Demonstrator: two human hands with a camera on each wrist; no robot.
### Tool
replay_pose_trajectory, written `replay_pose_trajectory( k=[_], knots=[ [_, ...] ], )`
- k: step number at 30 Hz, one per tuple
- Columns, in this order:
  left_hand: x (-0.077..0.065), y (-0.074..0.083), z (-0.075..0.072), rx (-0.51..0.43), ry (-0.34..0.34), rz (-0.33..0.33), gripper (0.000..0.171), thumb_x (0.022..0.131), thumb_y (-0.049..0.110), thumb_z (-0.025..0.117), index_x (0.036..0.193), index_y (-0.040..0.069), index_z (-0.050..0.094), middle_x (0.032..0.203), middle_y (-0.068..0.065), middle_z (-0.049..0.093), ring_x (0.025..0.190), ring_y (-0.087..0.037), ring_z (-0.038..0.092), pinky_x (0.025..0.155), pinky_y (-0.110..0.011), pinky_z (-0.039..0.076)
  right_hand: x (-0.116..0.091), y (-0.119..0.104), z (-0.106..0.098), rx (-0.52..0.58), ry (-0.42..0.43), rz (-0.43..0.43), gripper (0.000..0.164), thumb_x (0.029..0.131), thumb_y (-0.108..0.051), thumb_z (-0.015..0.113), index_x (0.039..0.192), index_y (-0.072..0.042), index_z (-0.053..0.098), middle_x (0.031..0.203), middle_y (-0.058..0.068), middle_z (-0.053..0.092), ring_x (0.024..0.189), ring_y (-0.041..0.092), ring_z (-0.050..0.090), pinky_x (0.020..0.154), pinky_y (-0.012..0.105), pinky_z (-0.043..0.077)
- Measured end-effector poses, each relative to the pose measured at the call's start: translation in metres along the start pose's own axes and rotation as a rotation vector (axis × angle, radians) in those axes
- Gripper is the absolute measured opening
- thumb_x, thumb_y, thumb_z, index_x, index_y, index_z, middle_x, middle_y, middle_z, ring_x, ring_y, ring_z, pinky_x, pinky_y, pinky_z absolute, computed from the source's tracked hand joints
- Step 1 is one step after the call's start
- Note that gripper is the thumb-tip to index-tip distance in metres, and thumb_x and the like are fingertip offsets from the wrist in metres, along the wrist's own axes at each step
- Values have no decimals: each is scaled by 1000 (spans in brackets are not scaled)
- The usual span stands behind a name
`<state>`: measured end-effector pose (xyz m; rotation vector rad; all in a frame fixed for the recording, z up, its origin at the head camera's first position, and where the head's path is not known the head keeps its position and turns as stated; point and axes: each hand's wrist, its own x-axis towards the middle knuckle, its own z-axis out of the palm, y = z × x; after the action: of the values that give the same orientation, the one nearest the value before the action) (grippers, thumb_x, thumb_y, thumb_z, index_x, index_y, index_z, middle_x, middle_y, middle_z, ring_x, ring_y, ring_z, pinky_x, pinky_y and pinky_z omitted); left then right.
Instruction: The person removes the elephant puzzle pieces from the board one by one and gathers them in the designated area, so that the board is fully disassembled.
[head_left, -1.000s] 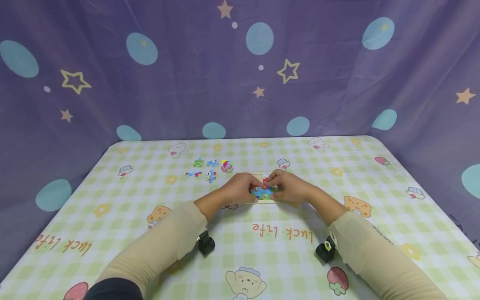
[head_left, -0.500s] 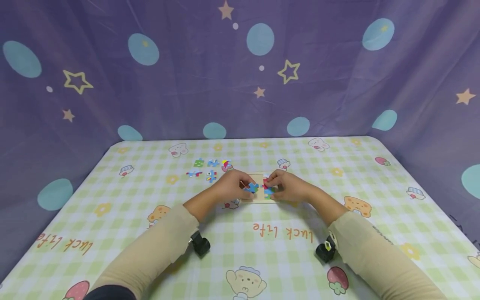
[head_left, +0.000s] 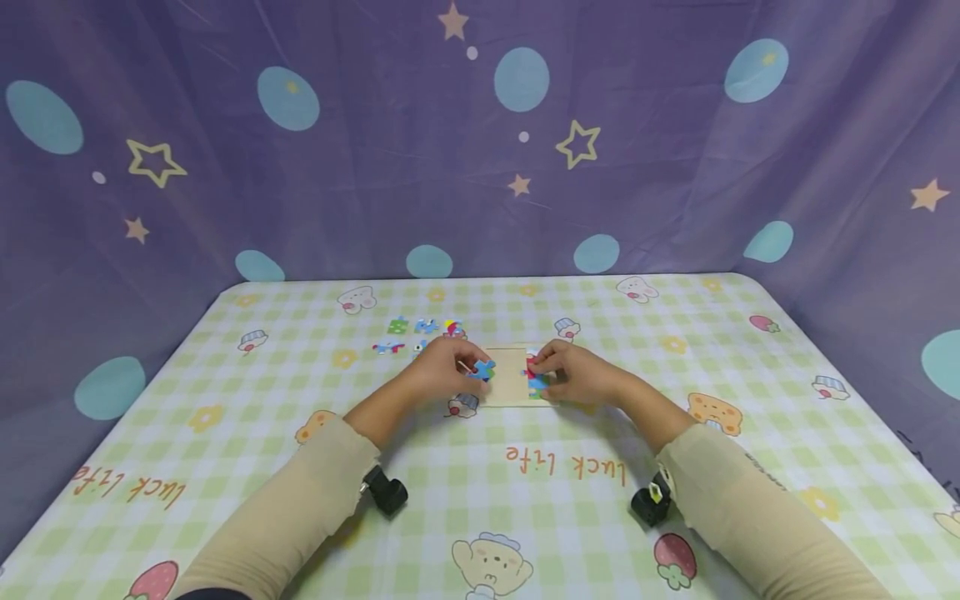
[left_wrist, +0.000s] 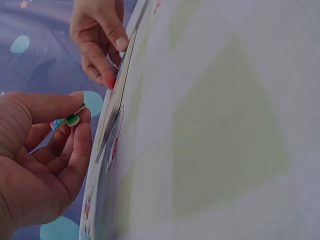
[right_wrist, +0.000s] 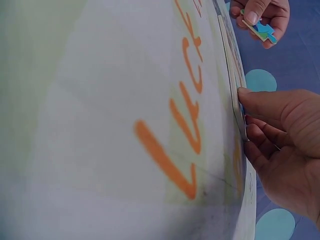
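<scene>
My left hand (head_left: 441, 371) pinches a blue and green jigsaw piece (head_left: 483, 370) between thumb and fingers, lifted just left of a shallow wooden puzzle tray (head_left: 507, 382). In the left wrist view the green side of the jigsaw piece (left_wrist: 72, 120) shows at the fingertips. My right hand (head_left: 583, 373) holds the tray at its right side, thumb by the near edge and bent fingers over red and blue pieces (head_left: 536, 383) lying there. Bare wood shows across the tray's left and middle. Part of the right column of pieces is hidden under the right hand.
Several loose jigsaw pieces (head_left: 426, 326) lie on the checked tablecloth (head_left: 480, 467) beyond and left of the tray, one partly hidden by the left hand. A purple curtain (head_left: 390, 167) with stars and ovals hangs behind the table.
My left hand has lifted the blue and green piece off the tray and carried it left, baring the wood beneath. My right hand stays at the tray's right side.
</scene>
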<state>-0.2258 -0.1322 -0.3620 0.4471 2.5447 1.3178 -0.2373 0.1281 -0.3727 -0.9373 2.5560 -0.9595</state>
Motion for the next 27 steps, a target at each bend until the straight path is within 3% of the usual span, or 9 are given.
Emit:
replay_pose_trajectory(
  k=[8,16,27],
  knots=[
    [2,-11,-12,-148,38,-74,47,74,3,83,117,10,66,100,-10,58,98,-25,59,74,-34,55,-1,0,0,-26,-2,-12,44,86,-4,74,126,7,60,121,12,53,102,22,51,87,35,45],
    [11,-25,-25,-280,109,-92,38,73,-5,82,109,0,69,99,-14,60,83,-24,62,70,-37,58,-1,0,0,-43,-6,-7,45,86,-5,74,127,7,60,121,11,53,105,22,51,89,36,45],
    [21,-32,-33,-89,175,-143,34,73,-1,82,105,5,73,99,-10,61,79,-19,60,62,-29,55,-1,1,0,-55,-8,-15,45,87,-6,74,128,6,59,122,11,53,106,22,51,90,36,45]
  ],
)
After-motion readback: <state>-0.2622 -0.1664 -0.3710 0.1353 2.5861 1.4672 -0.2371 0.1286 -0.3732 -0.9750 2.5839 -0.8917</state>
